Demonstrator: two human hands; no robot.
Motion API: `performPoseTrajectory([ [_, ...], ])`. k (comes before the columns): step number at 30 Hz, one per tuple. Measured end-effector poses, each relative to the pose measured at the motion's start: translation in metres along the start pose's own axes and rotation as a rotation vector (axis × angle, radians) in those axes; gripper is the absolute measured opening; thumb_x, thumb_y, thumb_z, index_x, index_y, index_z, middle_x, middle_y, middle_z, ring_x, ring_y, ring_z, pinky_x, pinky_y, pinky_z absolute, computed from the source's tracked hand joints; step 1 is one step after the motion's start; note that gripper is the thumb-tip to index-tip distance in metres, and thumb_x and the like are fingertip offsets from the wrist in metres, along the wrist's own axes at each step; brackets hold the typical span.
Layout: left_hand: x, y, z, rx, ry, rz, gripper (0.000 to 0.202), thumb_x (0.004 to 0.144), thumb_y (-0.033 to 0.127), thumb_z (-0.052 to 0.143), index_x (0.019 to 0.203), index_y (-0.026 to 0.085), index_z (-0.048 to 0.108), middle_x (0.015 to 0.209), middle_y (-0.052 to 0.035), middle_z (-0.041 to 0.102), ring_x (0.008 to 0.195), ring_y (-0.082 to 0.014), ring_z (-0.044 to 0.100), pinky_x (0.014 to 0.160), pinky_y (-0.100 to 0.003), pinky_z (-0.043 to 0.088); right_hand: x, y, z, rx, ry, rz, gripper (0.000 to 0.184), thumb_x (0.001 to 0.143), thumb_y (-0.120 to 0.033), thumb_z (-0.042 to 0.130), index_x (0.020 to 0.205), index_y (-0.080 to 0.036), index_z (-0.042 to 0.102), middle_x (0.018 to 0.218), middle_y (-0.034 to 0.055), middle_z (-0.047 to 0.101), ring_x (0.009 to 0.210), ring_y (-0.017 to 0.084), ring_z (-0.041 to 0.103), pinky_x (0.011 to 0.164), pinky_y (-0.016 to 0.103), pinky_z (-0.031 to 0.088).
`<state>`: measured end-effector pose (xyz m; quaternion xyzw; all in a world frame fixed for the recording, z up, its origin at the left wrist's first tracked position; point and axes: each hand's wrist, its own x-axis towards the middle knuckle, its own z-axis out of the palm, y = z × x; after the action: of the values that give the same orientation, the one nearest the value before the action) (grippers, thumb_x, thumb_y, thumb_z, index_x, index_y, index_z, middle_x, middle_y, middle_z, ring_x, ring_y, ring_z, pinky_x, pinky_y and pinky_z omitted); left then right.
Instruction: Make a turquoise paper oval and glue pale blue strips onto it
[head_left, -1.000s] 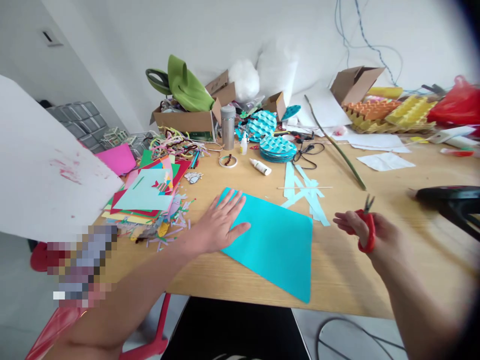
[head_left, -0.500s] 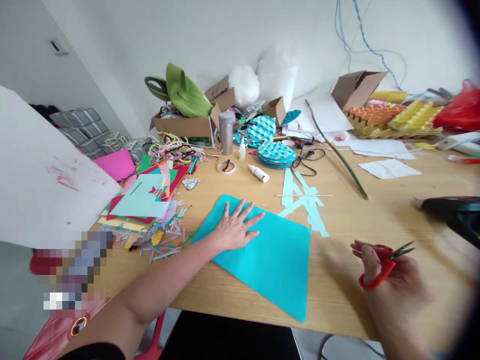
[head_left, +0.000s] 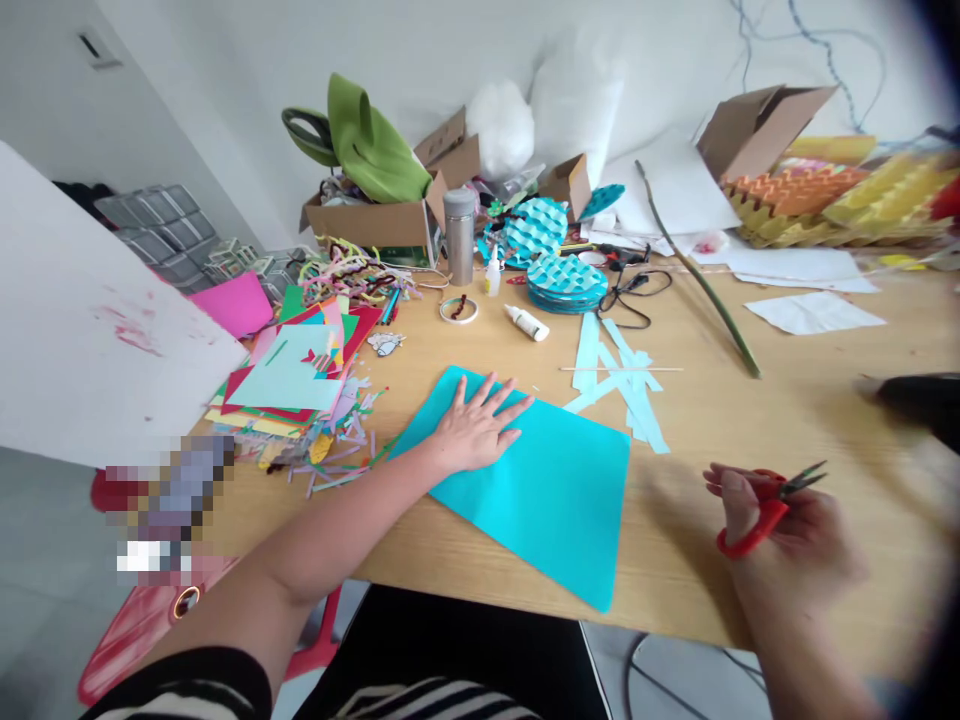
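Observation:
A turquoise sheet of paper (head_left: 555, 500) lies aslant on the wooden table near its front edge. My left hand (head_left: 480, 428) rests flat on the sheet's upper left part, fingers spread. At the right, above the table, my right hand (head_left: 795, 540) holds red-handled scissors (head_left: 754, 535), thumb and fingers around the handles. The blades point to the upper right and stand slightly apart. Beyond the sheet lie pale blue paper strips (head_left: 637, 405) in a loose pile, with a thin stick (head_left: 667, 369) across them.
Left of the sheet are stacked coloured papers (head_left: 289, 385) and scraps. Farther back stand a white glue bottle (head_left: 493, 275), a grey flask (head_left: 460, 240) and round turquoise wavy pieces (head_left: 566, 285). One more bottle (head_left: 527, 323) lies down. A green stem (head_left: 705, 285) lies at the back right.
The view has shifted and tipped slightly downward, so the table things sit higher in the picture. My left hand stays on the turquoise sheet, and my right still holds the scissors.

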<state>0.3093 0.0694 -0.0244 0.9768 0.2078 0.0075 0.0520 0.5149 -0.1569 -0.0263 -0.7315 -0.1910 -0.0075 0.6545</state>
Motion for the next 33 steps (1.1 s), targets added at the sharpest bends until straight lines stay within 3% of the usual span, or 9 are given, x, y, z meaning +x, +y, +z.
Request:
performPoseTrajectory([
  [5, -0.002, -0.003, -0.019, -0.081, -0.051, -0.027, 0.059, 0.1, 0.053, 0.026, 0.154, 0.036, 0.006, 0.164, -0.0018, 0.007, 0.15, -0.0318, 0.002, 0.115, -0.067, 0.005, 0.003, 0.007, -0.001, -0.027, -0.006, -0.009, 0.045, 0.063, -0.053, 0.078, 0.083, -0.023, 0.051, 0.08, 0.0046, 0.067, 0.074, 0.026, 0.07, 0.079, 0.05, 0.056],
  [8, -0.01, 0.006, -0.027, -0.047, 0.045, 0.016, 0.06, 0.101, 0.051, 0.028, 0.155, 0.031, 0.01, 0.163, -0.0025, 0.007, 0.15, -0.0305, 0.0, 0.115, -0.066, -0.002, 0.003, 0.011, -0.003, -0.009, -0.016, -0.015, 0.043, 0.063, -0.051, 0.078, 0.082, -0.023, 0.051, 0.08, 0.0053, 0.068, 0.073, 0.025, 0.07, 0.076, 0.047, 0.056],
  [12, -0.023, 0.022, -0.011, -0.027, -0.018, 0.075, 0.059, 0.101, 0.048, 0.029, 0.154, 0.026, 0.02, 0.162, -0.0032, 0.016, 0.15, -0.0262, 0.006, 0.117, -0.063, -0.003, 0.002, 0.013, -0.003, -0.026, -0.024, -0.006, 0.043, 0.063, -0.048, 0.078, 0.084, -0.024, 0.05, 0.079, 0.0049, 0.068, 0.072, 0.026, 0.07, 0.074, 0.046, 0.056],
  [15, -0.027, 0.027, 0.0, -0.017, -0.011, 0.056, 0.055, 0.102, 0.046, 0.026, 0.154, 0.026, 0.021, 0.163, -0.0019, 0.013, 0.151, -0.0244, 0.003, 0.117, -0.063, -0.003, 0.001, 0.009, -0.002, -0.034, -0.029, 0.004, 0.042, 0.061, -0.047, 0.078, 0.083, -0.025, 0.05, 0.079, 0.0058, 0.068, 0.073, 0.027, 0.07, 0.076, 0.048, 0.055],
  [17, -0.026, 0.025, -0.003, -0.036, -0.012, 0.063, 0.057, 0.101, 0.05, 0.028, 0.154, 0.029, 0.019, 0.163, -0.0015, 0.008, 0.151, -0.0258, 0.0, 0.117, -0.063, -0.002, 0.0, 0.003, -0.001, -0.046, -0.034, 0.028, 0.041, 0.061, -0.048, 0.078, 0.083, -0.025, 0.051, 0.079, 0.0067, 0.068, 0.076, 0.03, 0.07, 0.078, 0.051, 0.054],
  [21, -0.018, 0.008, -0.027, -0.187, -0.126, 0.037, 0.063, 0.099, 0.059, 0.019, 0.155, 0.032, 0.01, 0.163, -0.0038, 0.005, 0.15, -0.0307, 0.002, 0.116, -0.063, 0.014, -0.004, -0.009, 0.0, -0.1, -0.046, 0.061, 0.038, 0.061, -0.047, 0.077, 0.083, -0.027, 0.054, 0.079, 0.0078, 0.068, 0.081, 0.032, 0.07, 0.079, 0.052, 0.053],
  [24, -0.01, -0.008, -0.036, -0.128, 0.003, -0.067, 0.06, 0.101, 0.054, 0.017, 0.155, 0.029, 0.013, 0.164, -0.0045, 0.007, 0.15, -0.0291, 0.0, 0.117, -0.062, 0.008, -0.006, -0.013, 0.001, -0.101, -0.048, 0.041, 0.038, 0.062, -0.046, 0.077, 0.083, -0.027, 0.052, 0.079, 0.0072, 0.067, 0.079, 0.031, 0.07, 0.078, 0.05, 0.053],
  [28, -0.005, -0.02, -0.017, -0.032, -0.005, -0.091, 0.057, 0.102, 0.047, 0.023, 0.154, 0.024, 0.021, 0.162, -0.0039, 0.017, 0.15, -0.0254, 0.005, 0.119, -0.059, 0.002, -0.005, -0.007, 0.001, -0.108, -0.058, 0.024, 0.039, 0.063, -0.045, 0.078, 0.085, -0.025, 0.053, 0.078, 0.0061, 0.067, 0.075, 0.028, 0.07, 0.077, 0.047, 0.054],
  [33, -0.006, -0.024, -0.002, 0.013, -0.025, -0.089, 0.057, 0.102, 0.048, 0.019, 0.155, 0.026, 0.015, 0.162, -0.0002, 0.016, 0.151, -0.0226, 0.005, 0.119, -0.059, 0.002, 0.001, 0.015, -0.002, -0.128, -0.052, 0.006, 0.041, 0.067, -0.051, 0.076, 0.088, -0.023, 0.055, 0.08, 0.005, 0.07, 0.077, 0.027, 0.071, 0.076, 0.046, 0.056],
])
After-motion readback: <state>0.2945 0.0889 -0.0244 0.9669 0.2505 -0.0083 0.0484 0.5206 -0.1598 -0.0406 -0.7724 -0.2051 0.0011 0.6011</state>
